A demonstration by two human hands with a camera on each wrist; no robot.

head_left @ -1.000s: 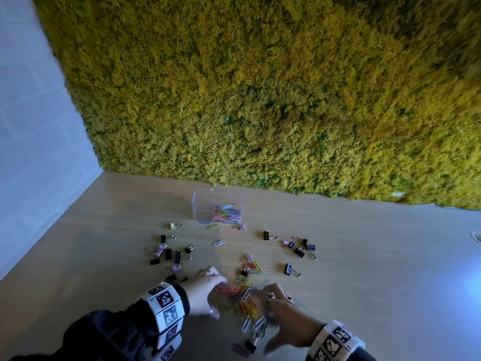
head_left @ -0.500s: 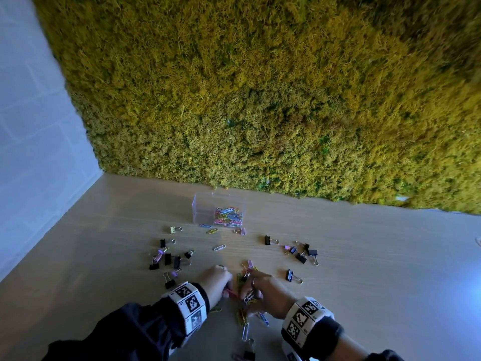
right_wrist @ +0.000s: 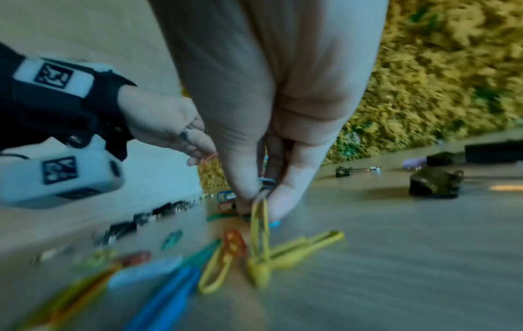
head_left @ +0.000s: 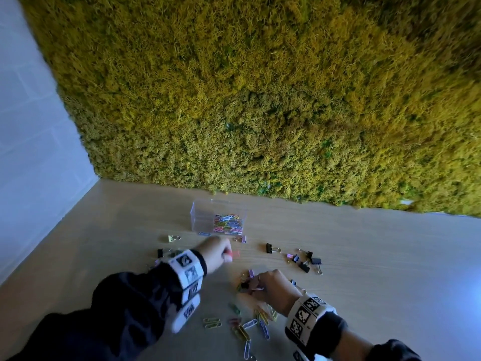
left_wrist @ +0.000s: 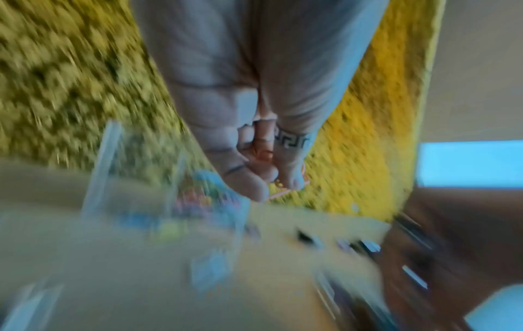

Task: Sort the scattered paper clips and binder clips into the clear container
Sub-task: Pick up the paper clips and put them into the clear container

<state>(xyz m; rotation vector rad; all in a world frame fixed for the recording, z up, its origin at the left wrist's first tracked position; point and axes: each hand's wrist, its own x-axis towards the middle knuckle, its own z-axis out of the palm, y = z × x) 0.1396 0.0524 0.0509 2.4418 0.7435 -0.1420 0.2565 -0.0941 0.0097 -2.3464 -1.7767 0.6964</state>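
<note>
The head view looks down and forward from above over the tabletop (head_left: 364, 256) toward the moss wall (head_left: 260, 100), while each wrist view sits close behind its own fingers, both sharing that tabletop and wall with it.

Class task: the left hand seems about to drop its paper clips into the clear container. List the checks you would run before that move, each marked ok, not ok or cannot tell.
1. Left hand grips orange paper clips: ok.
2. Clear container open on top: ok.
3. Left hand over the container: not ok, short of it.
4. Room inside: ok, the colourful clips fill one side only.
5. Right hand out of the path: ok, pinching a yellow paper clip at the near pile.
6. Number of clips held: cannot tell.
</note>
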